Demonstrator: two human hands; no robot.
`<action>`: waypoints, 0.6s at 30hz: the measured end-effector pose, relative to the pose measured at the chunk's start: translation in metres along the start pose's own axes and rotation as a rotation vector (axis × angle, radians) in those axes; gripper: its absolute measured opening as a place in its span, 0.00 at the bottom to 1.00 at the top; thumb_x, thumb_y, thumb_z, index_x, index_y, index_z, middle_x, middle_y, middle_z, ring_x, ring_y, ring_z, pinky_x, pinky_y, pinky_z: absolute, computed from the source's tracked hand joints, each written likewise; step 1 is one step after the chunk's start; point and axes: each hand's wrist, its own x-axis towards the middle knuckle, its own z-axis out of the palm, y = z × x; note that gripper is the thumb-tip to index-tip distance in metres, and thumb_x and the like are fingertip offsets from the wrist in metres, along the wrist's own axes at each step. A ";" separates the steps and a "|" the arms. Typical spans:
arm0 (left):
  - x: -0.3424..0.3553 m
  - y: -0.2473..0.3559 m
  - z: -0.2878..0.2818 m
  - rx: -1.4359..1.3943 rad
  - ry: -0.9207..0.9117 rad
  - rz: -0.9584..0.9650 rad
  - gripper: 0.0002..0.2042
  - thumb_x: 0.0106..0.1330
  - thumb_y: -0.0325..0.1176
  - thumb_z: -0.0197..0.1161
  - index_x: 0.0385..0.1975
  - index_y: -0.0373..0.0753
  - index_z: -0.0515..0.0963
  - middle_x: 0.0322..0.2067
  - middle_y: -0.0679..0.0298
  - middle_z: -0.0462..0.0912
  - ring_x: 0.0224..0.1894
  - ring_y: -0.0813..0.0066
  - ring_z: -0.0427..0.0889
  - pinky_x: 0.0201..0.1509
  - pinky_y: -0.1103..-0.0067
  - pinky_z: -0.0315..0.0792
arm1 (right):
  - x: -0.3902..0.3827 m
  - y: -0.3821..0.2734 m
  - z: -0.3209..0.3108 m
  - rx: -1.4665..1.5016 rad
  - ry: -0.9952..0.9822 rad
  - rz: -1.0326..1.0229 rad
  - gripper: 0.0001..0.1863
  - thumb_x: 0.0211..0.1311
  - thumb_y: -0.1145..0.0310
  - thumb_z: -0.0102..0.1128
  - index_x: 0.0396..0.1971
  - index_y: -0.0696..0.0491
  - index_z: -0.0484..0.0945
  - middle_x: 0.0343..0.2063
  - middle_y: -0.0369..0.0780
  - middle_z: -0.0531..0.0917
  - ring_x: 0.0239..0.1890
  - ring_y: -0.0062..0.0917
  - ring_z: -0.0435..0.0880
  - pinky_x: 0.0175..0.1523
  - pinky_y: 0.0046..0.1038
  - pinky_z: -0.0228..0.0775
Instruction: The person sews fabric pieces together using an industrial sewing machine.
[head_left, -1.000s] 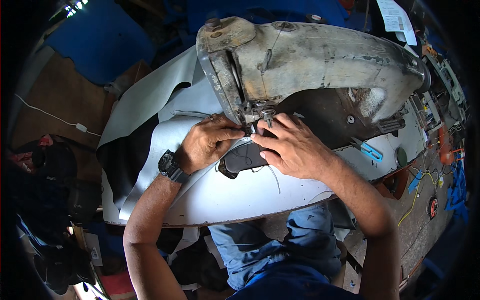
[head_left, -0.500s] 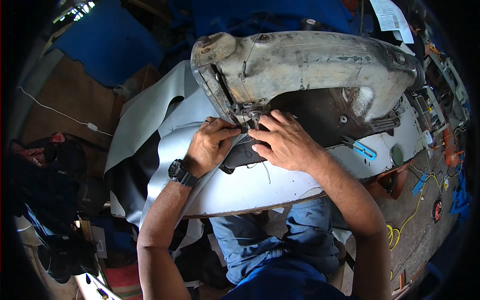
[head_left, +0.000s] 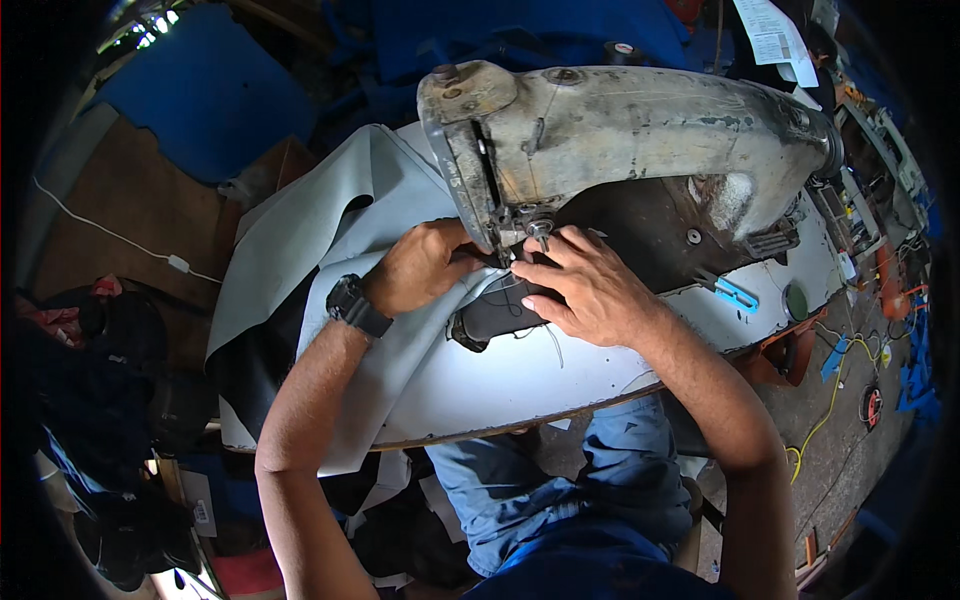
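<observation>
An old, worn sewing machine (head_left: pixel 650 125) stands over a dark bed plate (head_left: pixel 640 225). A light grey, leather-like sheet (head_left: pixel 385 385) drapes over the table's left side, its edge running up to the presser foot. My left hand (head_left: pixel 422 268), with a black watch at the wrist, is closed on the sheet left of the foot; some fingertips are hidden behind the machine head. Right of the needle, my right hand (head_left: pixel 592 288) has its fingers stretched out, the index fingertip touching the sheet's edge and the thumb apart. Loose thread (head_left: pixel 556 345) lies below the foot.
Blue-handled thread snips (head_left: pixel 735 293) lie to the right on the white table (head_left: pixel 560 385), near a small round dark green item (head_left: pixel 795 302). A yellow cable (head_left: pixel 832 405) runs over the floor at right. A white cord (head_left: pixel 110 230) hangs at left.
The grey sheet has shifted and covers more of the table's front left. My left hand has turned, its fingers now partly behind the machine head. My right hand stays by the needle. The view has shifted slightly.
</observation>
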 end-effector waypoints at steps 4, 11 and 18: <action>0.003 -0.018 0.001 -0.213 -0.036 0.070 0.14 0.63 0.21 0.73 0.49 0.38 0.87 0.46 0.56 0.90 0.49 0.57 0.89 0.57 0.68 0.83 | 0.005 -0.006 -0.001 -0.018 -0.082 0.018 0.22 0.76 0.55 0.62 0.63 0.49 0.82 0.59 0.43 0.77 0.60 0.38 0.74 0.69 0.43 0.70; -0.008 -0.024 0.012 -0.148 0.079 0.191 0.08 0.65 0.24 0.73 0.43 0.42 0.89 0.42 0.62 0.88 0.47 0.62 0.87 0.54 0.68 0.83 | 0.016 -0.032 0.004 -0.020 -0.038 0.066 0.18 0.72 0.64 0.63 0.56 0.53 0.84 0.50 0.44 0.79 0.57 0.36 0.75 0.65 0.43 0.72; -0.005 -0.038 0.017 -0.152 0.096 0.264 0.07 0.69 0.29 0.72 0.44 0.41 0.90 0.42 0.61 0.88 0.46 0.61 0.87 0.53 0.68 0.83 | 0.034 -0.043 0.008 -0.423 0.005 -0.103 0.14 0.63 0.69 0.64 0.45 0.59 0.86 0.41 0.41 0.84 0.50 0.31 0.82 0.56 0.37 0.78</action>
